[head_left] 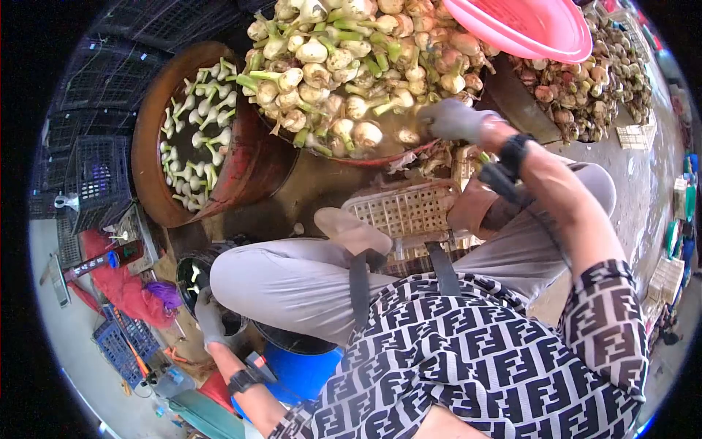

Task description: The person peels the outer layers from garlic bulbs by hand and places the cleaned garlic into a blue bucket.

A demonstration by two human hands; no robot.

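My right hand (pixel 457 121), in a grey glove, reaches over the near right rim of a tub heaped with large garlic bulbs (pixel 314 77) with green stems, some lying in brownish water. Its fingers are curled together; I cannot tell what is in them. Down by my left knee is my left hand (pixel 211 320), gloved too, at the side of a dark bucket (pixel 181 272). A white bulb with a green stem (pixel 195 273) shows just above that hand, whose fingers are partly hidden. Cleaner white bulbs (pixel 191 179) float in the rusty round tub (pixel 150 157) at left.
A pink basin (pixel 526 33) sits over the heap at top right, beside more brown bulbs (pixel 578 95). Before my legs lies a cream plastic crate (pixel 402 208). Black crates (pixel 102 172) stack at far left; a blue bucket (pixel 300 369) stands by my left side.
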